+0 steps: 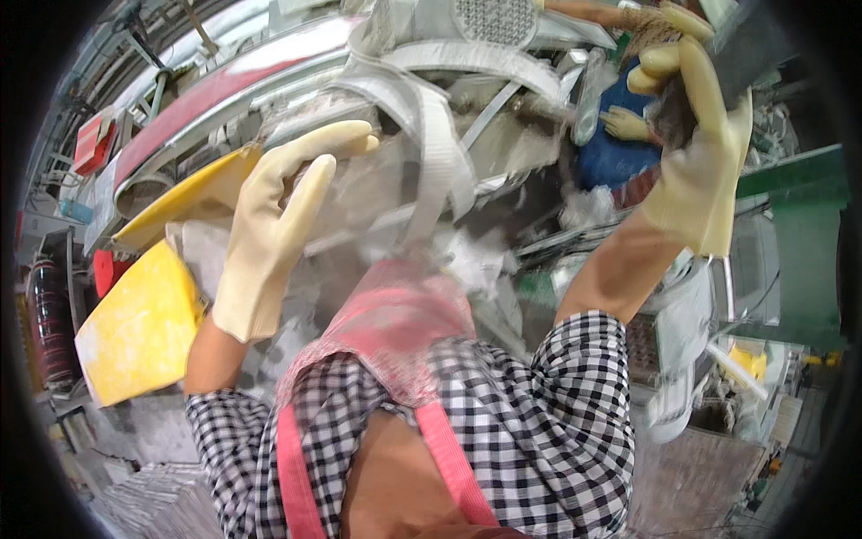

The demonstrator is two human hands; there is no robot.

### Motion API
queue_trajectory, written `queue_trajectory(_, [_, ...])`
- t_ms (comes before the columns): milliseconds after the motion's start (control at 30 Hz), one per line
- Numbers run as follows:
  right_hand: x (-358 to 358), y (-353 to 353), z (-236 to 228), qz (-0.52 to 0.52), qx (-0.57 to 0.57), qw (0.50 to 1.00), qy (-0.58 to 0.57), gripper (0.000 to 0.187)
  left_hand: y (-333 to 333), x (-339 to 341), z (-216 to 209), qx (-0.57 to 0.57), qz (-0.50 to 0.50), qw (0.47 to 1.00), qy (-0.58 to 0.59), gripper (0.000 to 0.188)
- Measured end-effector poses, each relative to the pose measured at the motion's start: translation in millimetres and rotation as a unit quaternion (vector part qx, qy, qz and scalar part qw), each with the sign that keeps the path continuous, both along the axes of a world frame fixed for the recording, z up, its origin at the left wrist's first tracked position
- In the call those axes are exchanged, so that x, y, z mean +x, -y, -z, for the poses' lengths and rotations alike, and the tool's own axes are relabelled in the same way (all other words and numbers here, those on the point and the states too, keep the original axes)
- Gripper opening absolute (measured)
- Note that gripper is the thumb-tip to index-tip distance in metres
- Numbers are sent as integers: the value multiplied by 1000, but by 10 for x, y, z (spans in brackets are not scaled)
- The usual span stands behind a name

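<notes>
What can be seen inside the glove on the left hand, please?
A bare forearm enters the cuff of the cream glove; the left hand inside is covered, so its skin cannot be seen.

- Grey-white bands (435, 135), upper centre: blurred.
- Co-worker's blue clothing (615, 166), upper right: partly hidden.
- Yellow sheet (144, 323), left: partly behind my left forearm (214, 359).
- My checked shirt (575, 422): cut off below.

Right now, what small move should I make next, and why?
Perhaps draw your right hand back toward you a little: in this view it appears close to the co-worker in blue, whose gloved hand shows just left of it. Their true distance I can't tell.
</notes>
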State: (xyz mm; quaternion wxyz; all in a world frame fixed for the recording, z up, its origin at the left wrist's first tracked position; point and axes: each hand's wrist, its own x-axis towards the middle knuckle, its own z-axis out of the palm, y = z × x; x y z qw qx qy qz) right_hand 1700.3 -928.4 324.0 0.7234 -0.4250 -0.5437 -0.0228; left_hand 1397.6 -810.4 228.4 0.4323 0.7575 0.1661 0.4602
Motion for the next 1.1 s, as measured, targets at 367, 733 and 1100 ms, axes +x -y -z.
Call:
queue_trajectory(367, [-870, 2343, 2256, 243, -641, 728, 6, 40, 85, -458, 1979, -297, 181, 898, -268, 44])
queue_trajectory(733, [-1403, 2138, 3202, 5, -778, 600, -184, 38, 45, -740, 2738, -370, 175, 884, -228, 59])
queue_trajectory(1100, [-2159, 1703, 3719, -175, -583, 547, -575, 20, 62, -1330, 2900, -430, 42, 841, -326, 44])
